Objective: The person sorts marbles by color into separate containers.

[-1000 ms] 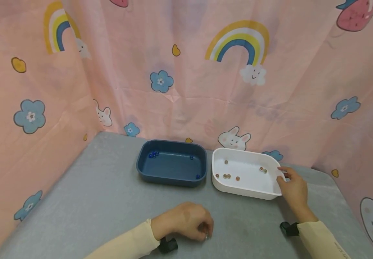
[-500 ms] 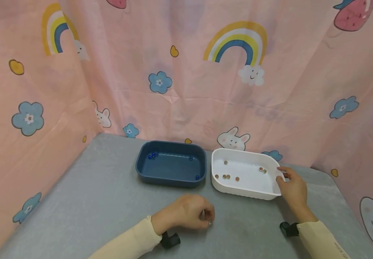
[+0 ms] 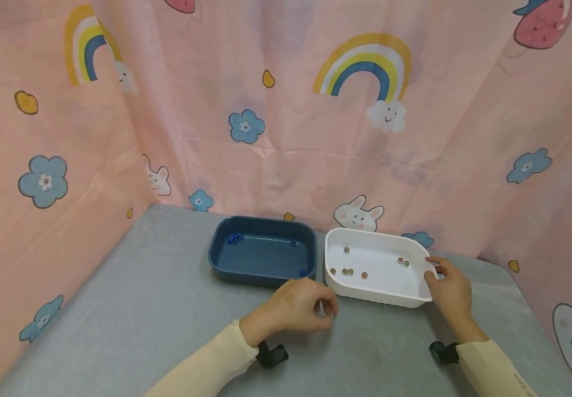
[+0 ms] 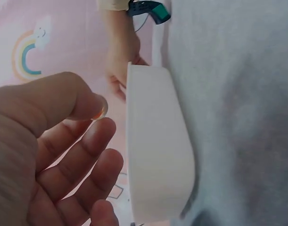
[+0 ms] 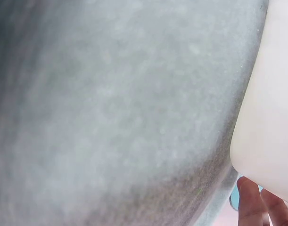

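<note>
My left hand [image 3: 299, 306] pinches a clear marble [image 4: 102, 111] with an orange streak between thumb and index finger; its other fingers are loosely curled. It is above the table, in front of the gap between two trays. My right hand [image 3: 452, 295] grips the right end of the white tray [image 3: 375, 294], thumb and index finger at the rim. Several clear marbles with coloured streaks [image 3: 347, 272] lie in this tray. In the right wrist view, fingertips [image 5: 249, 188] show against the tray's end.
A dark blue tray [image 3: 253, 275] stands left of the white one, a narrow gap between them. Several blue marbles [image 3: 235, 238] lie inside it. Both trays sit at the back of the grey table [image 3: 166, 309], before a pink patterned curtain [image 3: 286, 110].
My left hand has lifted from the table and moved forward and slightly right toward the trays, still pinching the marble. My right hand and both trays have stayed in place.
</note>
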`<action>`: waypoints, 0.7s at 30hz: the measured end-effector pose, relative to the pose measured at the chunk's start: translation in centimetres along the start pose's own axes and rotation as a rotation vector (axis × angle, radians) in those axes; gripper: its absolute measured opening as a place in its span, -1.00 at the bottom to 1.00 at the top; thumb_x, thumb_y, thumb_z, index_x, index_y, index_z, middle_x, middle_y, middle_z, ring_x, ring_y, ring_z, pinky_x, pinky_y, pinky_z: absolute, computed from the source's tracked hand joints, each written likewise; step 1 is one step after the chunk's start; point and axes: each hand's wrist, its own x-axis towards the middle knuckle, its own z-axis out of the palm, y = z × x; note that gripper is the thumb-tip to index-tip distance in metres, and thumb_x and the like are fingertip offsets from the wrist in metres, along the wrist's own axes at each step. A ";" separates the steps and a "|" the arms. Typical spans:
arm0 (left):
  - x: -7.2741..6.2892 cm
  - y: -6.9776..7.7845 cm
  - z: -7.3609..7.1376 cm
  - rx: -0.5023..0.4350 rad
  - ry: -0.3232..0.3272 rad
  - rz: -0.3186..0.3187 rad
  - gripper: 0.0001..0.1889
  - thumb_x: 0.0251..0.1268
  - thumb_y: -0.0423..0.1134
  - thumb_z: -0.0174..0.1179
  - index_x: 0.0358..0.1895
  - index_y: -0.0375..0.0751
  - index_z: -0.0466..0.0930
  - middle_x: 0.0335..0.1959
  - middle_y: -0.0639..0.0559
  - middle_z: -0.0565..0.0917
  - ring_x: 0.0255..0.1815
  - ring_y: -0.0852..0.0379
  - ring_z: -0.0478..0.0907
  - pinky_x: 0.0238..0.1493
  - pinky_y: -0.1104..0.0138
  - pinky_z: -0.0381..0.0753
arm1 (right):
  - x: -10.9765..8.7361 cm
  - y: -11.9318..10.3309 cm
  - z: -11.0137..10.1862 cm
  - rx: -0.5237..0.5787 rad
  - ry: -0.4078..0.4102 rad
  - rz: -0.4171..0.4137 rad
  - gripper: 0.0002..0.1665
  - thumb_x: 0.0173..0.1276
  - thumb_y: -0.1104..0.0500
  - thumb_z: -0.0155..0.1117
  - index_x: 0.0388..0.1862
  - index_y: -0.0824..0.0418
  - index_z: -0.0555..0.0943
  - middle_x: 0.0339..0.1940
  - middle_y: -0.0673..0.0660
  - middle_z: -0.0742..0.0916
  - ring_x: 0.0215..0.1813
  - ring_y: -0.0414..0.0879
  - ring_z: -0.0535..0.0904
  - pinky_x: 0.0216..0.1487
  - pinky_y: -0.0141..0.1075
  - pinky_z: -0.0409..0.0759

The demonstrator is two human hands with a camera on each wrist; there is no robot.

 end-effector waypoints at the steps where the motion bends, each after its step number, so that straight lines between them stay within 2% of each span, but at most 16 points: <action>1: 0.2 0.0 -0.1 -0.010 0.010 -0.007 -0.86 0.04 -0.22 0.31 -0.35 0.18 0.64 -0.46 0.40 0.63 -0.48 0.54 0.43 -0.46 0.63 0.37 | 0.0 0.1 0.0 0.001 0.006 -0.005 -0.57 0.32 0.25 0.11 0.17 0.28 0.55 -0.01 0.46 0.66 -0.27 0.16 0.60 -0.51 -0.34 0.38; 9: 1.6 -0.1 -0.7 -0.037 0.068 -0.027 -0.88 0.07 -0.23 0.25 -0.34 0.14 0.64 -0.45 0.35 0.66 -0.42 0.50 0.48 -0.41 0.62 0.40 | 0.2 0.4 0.2 -0.007 0.023 -0.013 -0.58 0.31 0.25 0.11 0.15 0.27 0.56 -0.04 0.45 0.67 -0.29 0.14 0.58 -0.48 -0.33 0.36; 21: 3.5 -0.2 -0.6 -0.062 0.110 -0.060 -0.87 0.09 -0.25 0.25 -0.33 0.14 0.66 -0.43 0.37 0.66 -0.41 0.42 0.55 -0.42 0.60 0.42 | 0.2 0.4 0.3 -0.011 0.019 -0.006 -0.58 0.31 0.25 0.12 0.15 0.27 0.56 -0.02 0.45 0.67 -0.26 0.16 0.59 -0.47 -0.33 0.37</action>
